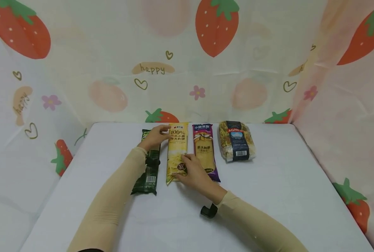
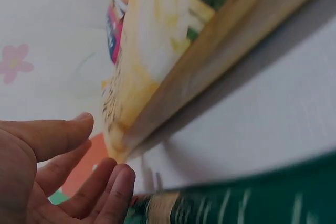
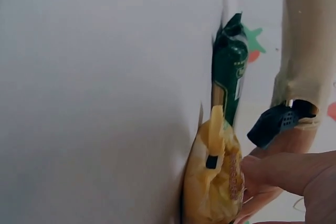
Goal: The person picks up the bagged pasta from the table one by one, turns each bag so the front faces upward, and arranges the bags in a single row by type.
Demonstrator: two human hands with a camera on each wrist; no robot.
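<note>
Near the middle of the table lies a yellow spaghetti pack (image 1: 177,147). My left hand (image 1: 156,137) is at its upper left edge, above the dark green pack (image 1: 147,185); in the left wrist view its loosely bent fingers (image 2: 113,187) surround nothing, close to the end of the yellow pack (image 2: 152,61). My right hand (image 1: 197,174) reaches over the yellow pack's lower right side, thumb and fingertips resting on its wrapper. The right wrist view has the thumb (image 3: 273,169) against the printed face of the pack (image 3: 210,187), the other fingers partly hidden.
Right of the yellow pack lies a purple spaghetti pack (image 1: 204,147), partly behind my right hand. Farther right sits a bulkier AGNESI pasta bag (image 1: 236,141). A white cloth covers the table (image 1: 268,196), and strawberry-print curtains (image 1: 187,94) hang around it.
</note>
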